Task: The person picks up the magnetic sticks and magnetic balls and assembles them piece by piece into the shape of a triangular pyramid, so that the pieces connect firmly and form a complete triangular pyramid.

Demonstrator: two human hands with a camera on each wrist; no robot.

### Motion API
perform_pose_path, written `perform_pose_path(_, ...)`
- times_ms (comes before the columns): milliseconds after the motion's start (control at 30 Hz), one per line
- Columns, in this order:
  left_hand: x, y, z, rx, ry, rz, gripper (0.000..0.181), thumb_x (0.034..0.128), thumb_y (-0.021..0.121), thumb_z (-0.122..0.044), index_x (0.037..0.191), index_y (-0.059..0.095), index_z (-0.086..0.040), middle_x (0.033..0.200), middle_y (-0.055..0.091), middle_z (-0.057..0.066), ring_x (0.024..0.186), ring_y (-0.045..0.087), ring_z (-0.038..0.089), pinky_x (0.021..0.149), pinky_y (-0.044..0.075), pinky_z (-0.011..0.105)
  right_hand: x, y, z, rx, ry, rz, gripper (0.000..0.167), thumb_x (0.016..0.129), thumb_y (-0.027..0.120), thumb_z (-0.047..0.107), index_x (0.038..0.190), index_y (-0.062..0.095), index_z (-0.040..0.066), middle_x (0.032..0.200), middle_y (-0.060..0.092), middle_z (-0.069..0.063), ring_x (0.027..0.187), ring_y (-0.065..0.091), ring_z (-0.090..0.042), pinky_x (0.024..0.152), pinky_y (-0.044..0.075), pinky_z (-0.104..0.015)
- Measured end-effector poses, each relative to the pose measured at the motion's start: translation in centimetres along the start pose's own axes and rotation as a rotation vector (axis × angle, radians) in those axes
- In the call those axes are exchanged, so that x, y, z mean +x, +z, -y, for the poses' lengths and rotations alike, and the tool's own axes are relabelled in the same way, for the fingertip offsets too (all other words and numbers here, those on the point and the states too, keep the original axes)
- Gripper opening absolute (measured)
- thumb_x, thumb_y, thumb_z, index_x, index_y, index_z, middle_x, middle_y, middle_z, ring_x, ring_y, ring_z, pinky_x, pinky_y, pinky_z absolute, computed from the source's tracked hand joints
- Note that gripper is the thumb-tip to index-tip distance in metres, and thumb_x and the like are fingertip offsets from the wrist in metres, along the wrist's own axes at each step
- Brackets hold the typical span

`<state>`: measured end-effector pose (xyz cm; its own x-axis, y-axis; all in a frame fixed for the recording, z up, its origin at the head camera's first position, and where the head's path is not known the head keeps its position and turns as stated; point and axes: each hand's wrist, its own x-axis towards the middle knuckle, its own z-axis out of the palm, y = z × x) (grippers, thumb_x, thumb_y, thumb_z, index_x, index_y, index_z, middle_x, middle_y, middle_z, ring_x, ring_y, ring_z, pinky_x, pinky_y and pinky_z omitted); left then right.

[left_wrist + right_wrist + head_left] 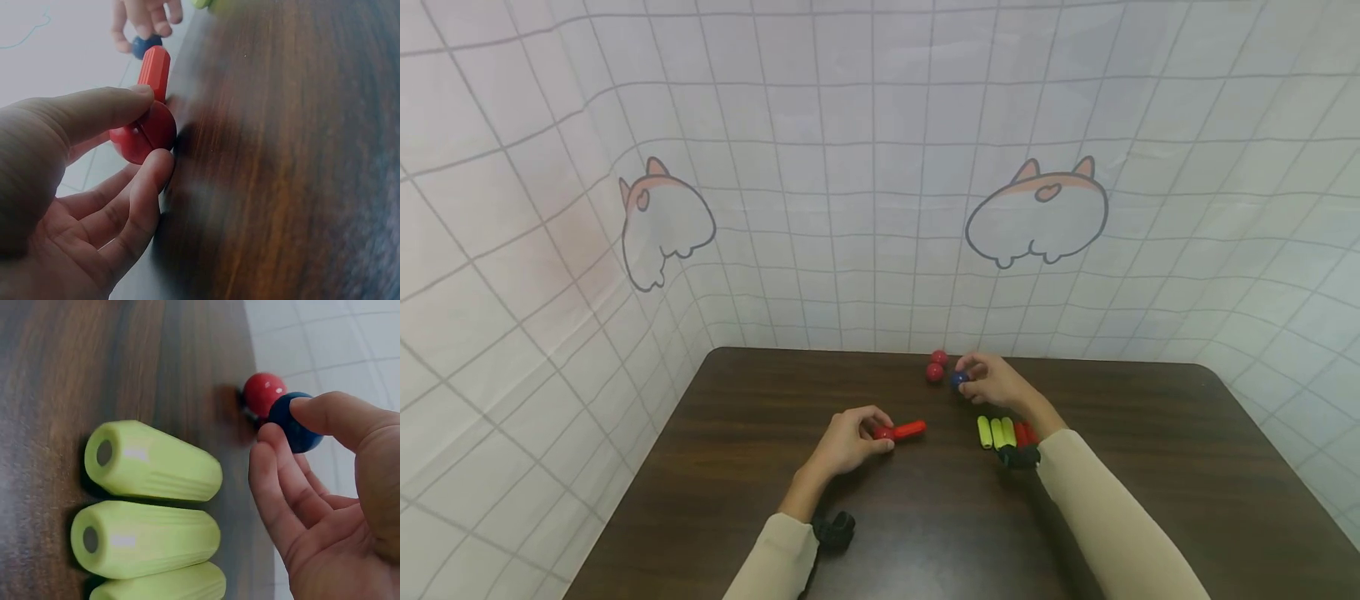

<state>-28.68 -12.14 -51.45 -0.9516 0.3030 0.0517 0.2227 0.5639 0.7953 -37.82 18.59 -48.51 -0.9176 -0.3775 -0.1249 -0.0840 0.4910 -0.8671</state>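
Glossy red ball (142,141) is meeting ribbed red rod (156,67) — three lime-green ribbed rods (997,432) are lying unjoined.
At the dark wooden counter (722,467), left hand (847,442) is pinching that ball — right hand (997,383), a glossy blue ball (299,436).

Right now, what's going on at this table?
Someone has both hands busy at a dark table. The left hand pinches a red ball that has a red rod against it. The right hand pinches a blue ball near two other red balls toward the far edge. Three yellow-green rods lie side by side, with some loose red rods next to them.
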Motion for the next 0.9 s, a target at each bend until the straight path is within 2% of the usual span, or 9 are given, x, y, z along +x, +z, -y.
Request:
perform_pose_path(233,0.0,0.0,0.3,0.009,-0.014,0.001,0.022,0.0864,0.084,-0.022,0.105,0.072,-0.025,0.094,0.071,-0.002,0.069,0.061,0.012,0.061,0.049,0.029,-1.9,0.7,0.8,0.077,-0.121,0.018,0.032,0.096,0.066,0.002,0.126,0.054,0.003,0.122,0.057,-0.028,0.102,0.069,-0.038,0.084,0.061,-0.049)
perform_pose_path(433,0.0,0.1,0.3,-0.005,-0.006,0.014,0.022,0.0873,0.083,-0.022,0.106,0.072,-0.024,0.095,0.071,-0.001,0.071,0.061,0.012,0.062,0.05,0.03,-3.4,2.0,1.2,0.11,-0.19,0.039,0.031,0.096,0.067,0.001,0.125,0.055,0.004,0.115,0.06,-0.025,0.101,0.068,-0.045,0.084,0.059,-0.056)
perform_pose_path(700,0.0,0.0,0.3,-0.017,0.005,0.016,0.022,0.0867,0.083,-0.021,0.106,0.072,-0.022,0.094,0.071,0.0,0.071,0.062,0.012,0.062,0.05,0.03,-4.8,3.9,0.9,0.13,-0.233,0.069,0.031,0.095,0.069,0.003,0.123,0.056,0.003,0.111,0.063,-0.025,0.096,0.07,-0.043,0.08,0.061,-0.053)
perform_pose_path(900,0.1,-0.1,0.2,-0.015,0.013,0.008,0.022,0.0863,0.084,-0.02,0.105,0.072,-0.021,0.093,0.071,0.0,0.07,0.062,0.012,0.061,0.05,0.03,-5.2,4.9,0.3,0.185,-0.221,0.052,0.032,0.094,0.07,0.001,0.123,0.056,0.002,0.109,0.063,-0.023,0.087,0.07,-0.024,0.077,0.062,-0.046)
